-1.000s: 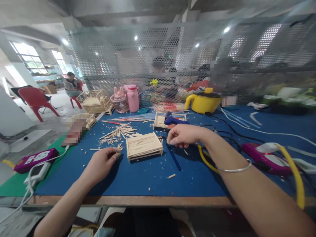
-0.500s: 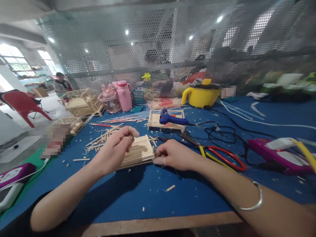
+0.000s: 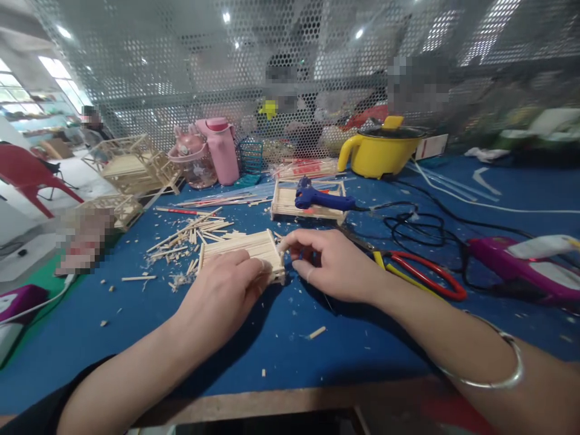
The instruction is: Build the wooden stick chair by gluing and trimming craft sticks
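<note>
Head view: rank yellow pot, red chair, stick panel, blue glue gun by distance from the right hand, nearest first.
From the right hand:
1. Stick panel: at its fingertips, on the left
2. Blue glue gun: just beyond the hand
3. Yellow pot: farther back, rightward
4. Red chair: off the table, far left

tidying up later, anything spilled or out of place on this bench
Yes: loose pale wooden sticks and tiny offcuts lie scattered left of the slatted wooden frame, looking spilled rather than stacked. Nothing looks clearly damaged.
</note>
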Tool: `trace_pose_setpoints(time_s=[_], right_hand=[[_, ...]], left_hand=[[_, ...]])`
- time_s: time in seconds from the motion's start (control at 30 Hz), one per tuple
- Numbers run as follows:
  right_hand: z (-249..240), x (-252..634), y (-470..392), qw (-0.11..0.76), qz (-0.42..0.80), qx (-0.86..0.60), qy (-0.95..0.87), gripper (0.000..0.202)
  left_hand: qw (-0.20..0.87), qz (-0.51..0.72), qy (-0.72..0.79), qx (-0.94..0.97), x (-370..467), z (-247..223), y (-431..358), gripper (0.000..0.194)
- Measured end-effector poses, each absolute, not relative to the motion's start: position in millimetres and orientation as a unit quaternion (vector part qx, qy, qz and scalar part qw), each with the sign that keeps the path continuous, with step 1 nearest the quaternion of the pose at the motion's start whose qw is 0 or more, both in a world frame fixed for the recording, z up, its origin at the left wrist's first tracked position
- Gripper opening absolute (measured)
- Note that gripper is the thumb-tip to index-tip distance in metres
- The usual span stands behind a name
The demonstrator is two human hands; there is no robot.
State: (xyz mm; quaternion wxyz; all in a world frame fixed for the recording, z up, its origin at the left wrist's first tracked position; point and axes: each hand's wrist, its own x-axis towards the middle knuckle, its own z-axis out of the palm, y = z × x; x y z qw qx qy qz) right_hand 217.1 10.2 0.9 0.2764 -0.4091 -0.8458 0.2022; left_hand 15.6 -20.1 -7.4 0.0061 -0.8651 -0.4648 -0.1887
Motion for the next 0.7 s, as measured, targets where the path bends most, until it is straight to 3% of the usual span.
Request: trace_pose_setpoints(time_s=[0.2, 0.7], right_hand=[[-1.5, 218.2, 11.9, 0.279, 0.217, -0.368, -0.86, 0.013], [-1.9, 214.8, 15.7, 0.277, 0.195, -0.354, -0.872, 0.016]], left_hand=[[-0.023, -0.21, -0.451, -0.867, 12.4, -9.6, -16.9, 0.02], [-0.022, -0.213, -0.454, -0.865, 12.8, -10.5, -17.1, 0.017]])
